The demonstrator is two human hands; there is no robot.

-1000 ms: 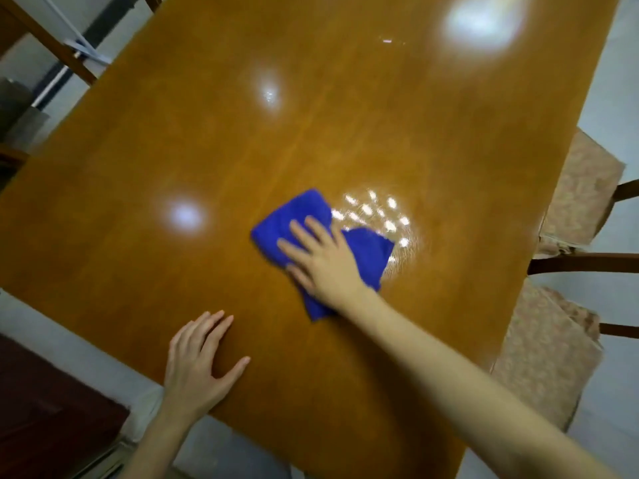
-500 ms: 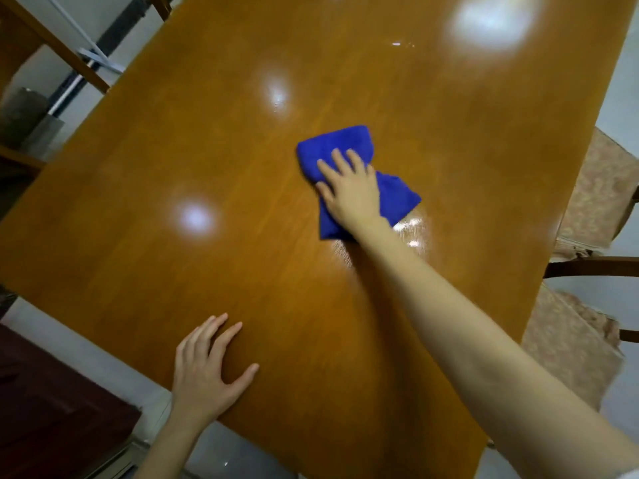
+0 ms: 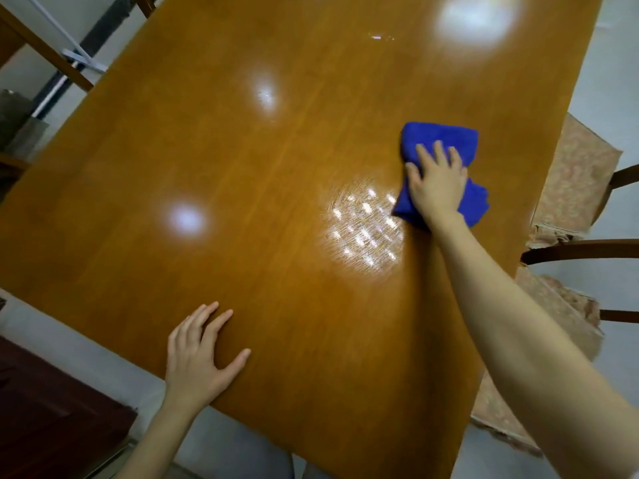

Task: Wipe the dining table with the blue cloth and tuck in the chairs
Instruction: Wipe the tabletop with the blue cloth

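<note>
Cloth (image 3: 440, 137) lies under the right hand's (image 3: 437, 188) straight, spread fingers (image 3: 424, 155) near the surface's (image 3: 242, 174) right edge; left hand (image 3: 197, 357) rests flat, well apart.

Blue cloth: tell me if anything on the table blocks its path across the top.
Nothing visible does. The right hand presses the blue cloth on the table; only the left hand rests on it, at the near edge, apart from the cloth.
</note>
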